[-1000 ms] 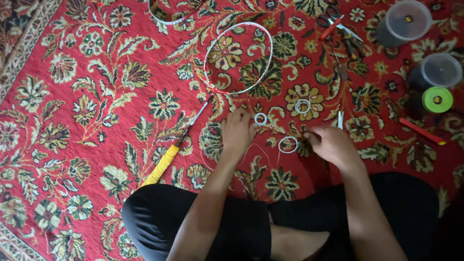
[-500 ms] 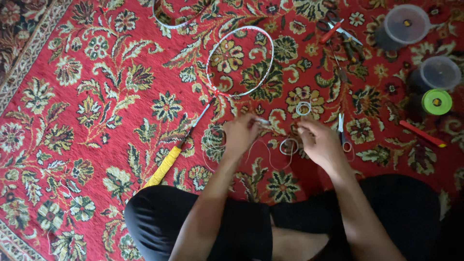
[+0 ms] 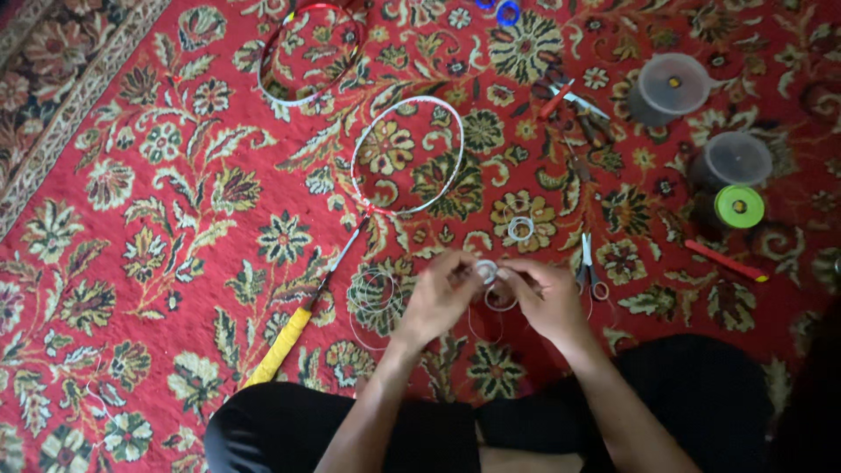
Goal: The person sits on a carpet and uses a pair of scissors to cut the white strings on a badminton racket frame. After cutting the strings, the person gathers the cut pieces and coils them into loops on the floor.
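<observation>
**Hands Working a String Coil on a Patterned Rug**

Left hand (image 3: 435,300) and right hand (image 3: 545,296) are meeting over a small white coil of string (image 3: 487,271), fingertips pinching it from both sides. Loose string loops (image 3: 375,293) are lying just beside the left hand. An unstrung white racket with yellow grip (image 3: 368,219) is resting on the red floral rug (image 3: 158,219). Small scissors (image 3: 589,267) are sitting near the right hand. Another string coil (image 3: 520,229), two lidded tubs (image 3: 670,85), a green reel (image 3: 738,207) are lying farther off.
</observation>
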